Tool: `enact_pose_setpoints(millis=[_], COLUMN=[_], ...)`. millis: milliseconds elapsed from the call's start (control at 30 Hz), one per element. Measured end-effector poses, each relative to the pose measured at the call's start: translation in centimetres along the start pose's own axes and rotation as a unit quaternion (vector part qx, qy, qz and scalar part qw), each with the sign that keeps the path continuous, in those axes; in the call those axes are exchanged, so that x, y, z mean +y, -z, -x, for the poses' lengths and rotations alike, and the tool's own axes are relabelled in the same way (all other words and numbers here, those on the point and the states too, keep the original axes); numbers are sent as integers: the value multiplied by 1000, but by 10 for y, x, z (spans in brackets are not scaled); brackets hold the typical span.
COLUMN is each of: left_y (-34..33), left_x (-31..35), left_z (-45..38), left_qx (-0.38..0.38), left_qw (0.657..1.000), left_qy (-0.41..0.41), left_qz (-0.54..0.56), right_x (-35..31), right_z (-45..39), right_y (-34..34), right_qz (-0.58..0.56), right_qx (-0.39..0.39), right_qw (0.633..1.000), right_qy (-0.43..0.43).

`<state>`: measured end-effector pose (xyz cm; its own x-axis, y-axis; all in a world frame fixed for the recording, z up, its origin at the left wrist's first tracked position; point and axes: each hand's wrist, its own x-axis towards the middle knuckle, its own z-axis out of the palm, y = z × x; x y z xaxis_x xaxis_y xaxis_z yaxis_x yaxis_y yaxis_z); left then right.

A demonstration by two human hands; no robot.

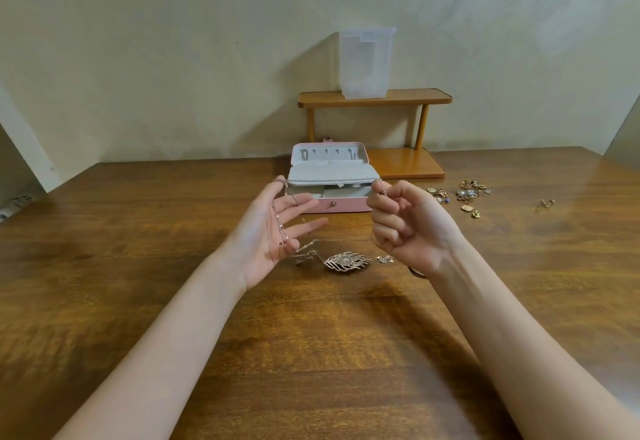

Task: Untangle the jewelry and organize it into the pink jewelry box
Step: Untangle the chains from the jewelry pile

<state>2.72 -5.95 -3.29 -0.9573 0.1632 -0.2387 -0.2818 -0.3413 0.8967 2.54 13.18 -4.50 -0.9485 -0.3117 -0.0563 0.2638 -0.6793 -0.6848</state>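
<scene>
Chain (275, 212) strung between left hand (270, 235), right hand (407, 224)

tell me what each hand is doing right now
Left hand: open, chain draped over it.
Right hand: closed, pinching the chain.

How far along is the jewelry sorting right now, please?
The pink jewelry box stands open, a few pieces hanging in its lid. The left hand and right hand stretch a thin silver chain above the feather-shaped metal pendant. Left: the scattered small gold earrings, loose on the wooden table.
</scene>
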Motion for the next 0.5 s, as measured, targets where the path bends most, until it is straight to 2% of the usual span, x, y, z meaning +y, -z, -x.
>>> enact_pose_setpoints(millis=[167, 300, 400, 500], left_y=[6, 10, 10, 8], left_x=[0, -2, 0, 2], left_z=[-4, -8, -7, -4], left_qx=[67, 125, 98, 61], left_qw=[996, 983, 982, 979], left_qy=[-62, -106, -106, -112], left_qz=[-14, -89, -124, -161], right_x=[-6, -8, -11, -18], right_z=[7, 11, 10, 6], right_y=[-7, -11, -9, -12], right_qz=[-6, 21, 27, 112], right_qx=[-33, -78, -90, -66], right_qw=[999, 995, 992, 985], right_qy=[35, 57, 82, 109])
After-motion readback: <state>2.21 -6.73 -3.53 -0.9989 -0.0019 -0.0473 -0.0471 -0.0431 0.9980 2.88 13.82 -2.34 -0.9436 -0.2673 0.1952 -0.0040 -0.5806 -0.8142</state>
